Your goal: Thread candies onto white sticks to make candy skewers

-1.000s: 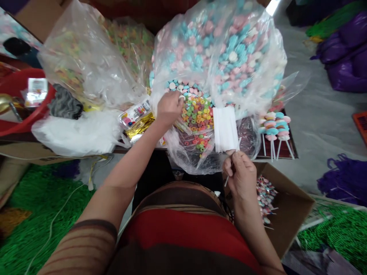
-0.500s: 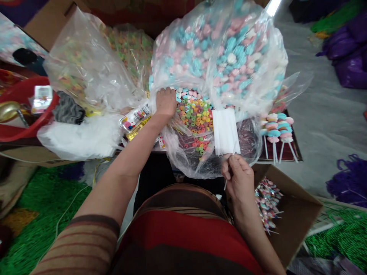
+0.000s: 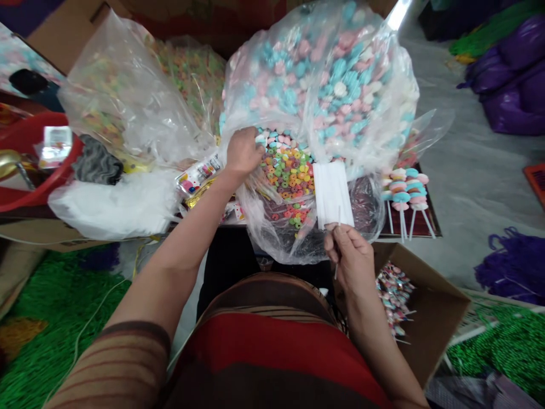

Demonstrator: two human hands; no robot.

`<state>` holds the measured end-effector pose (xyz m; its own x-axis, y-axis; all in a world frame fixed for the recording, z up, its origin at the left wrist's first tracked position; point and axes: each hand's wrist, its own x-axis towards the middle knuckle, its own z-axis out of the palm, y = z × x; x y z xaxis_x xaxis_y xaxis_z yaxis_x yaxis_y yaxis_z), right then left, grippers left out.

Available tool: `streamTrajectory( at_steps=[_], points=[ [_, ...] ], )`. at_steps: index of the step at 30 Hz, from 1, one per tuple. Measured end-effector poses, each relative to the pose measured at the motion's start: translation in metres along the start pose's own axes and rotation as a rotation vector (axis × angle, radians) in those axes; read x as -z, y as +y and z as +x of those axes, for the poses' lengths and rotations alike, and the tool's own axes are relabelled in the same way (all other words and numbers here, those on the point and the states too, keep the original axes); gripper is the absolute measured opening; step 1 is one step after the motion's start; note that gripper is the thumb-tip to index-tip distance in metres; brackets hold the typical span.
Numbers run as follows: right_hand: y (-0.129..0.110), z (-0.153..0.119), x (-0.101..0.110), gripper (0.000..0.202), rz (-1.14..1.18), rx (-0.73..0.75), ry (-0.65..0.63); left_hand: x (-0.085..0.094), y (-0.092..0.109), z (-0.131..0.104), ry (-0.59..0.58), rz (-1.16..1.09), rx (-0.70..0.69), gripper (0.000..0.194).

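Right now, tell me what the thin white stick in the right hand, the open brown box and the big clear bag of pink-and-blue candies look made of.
Thin white stick: perhaps plastic or paper, being plain white; finish unclear.
Open brown box: likely matt cardboard, from thin, flat walls.
Big clear bag: apparently glossy plastic film, by wrinkles and highlights.

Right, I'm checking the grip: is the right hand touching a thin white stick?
Touching. The head view shows the right hand pinching a thin white stick, which shows both above and below the grip.
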<state>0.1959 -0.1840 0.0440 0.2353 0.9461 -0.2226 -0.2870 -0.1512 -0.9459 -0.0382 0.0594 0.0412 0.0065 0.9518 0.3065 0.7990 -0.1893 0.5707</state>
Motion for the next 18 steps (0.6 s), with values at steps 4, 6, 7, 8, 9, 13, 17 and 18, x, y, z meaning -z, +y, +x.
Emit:
streamTrajectory(
  at_steps=[4,6,7,8,9,13,17,18],
  points=[
    [-0.011,0.015,-0.015,0.034,-0.048,0.048,-0.055,0.016,0.045,-0.053,-0.137,-0.520,0.191,0.019],
    [-0.014,0.023,-0.026,0.034,-0.054,0.082,-0.077,0.019,0.065,-0.084,-0.237,-0.800,0.270,0.015],
    [-0.015,0.027,-0.031,0.035,-0.058,0.095,-0.089,0.020,0.073,-0.099,-0.281,-0.912,0.313,0.014],
    [-0.015,0.030,-0.036,0.037,-0.066,0.104,-0.104,0.020,0.079,-0.112,-0.323,-0.998,0.341,0.015],
    [-0.014,0.032,-0.040,0.039,-0.073,0.110,-0.117,0.019,0.084,-0.122,-0.359,-1.060,0.358,0.016],
    [-0.009,0.030,-0.046,0.039,-0.091,0.088,-0.130,0.016,0.088,-0.148,-0.410,-1.136,0.369,0.019],
    [-0.006,0.024,-0.045,0.037,-0.081,0.065,-0.122,0.013,0.083,-0.155,-0.409,-1.090,0.333,0.018],
    [-0.006,0.023,-0.045,0.037,-0.081,0.062,-0.121,0.013,0.083,-0.156,-0.407,-1.075,0.330,0.017]
  ],
)
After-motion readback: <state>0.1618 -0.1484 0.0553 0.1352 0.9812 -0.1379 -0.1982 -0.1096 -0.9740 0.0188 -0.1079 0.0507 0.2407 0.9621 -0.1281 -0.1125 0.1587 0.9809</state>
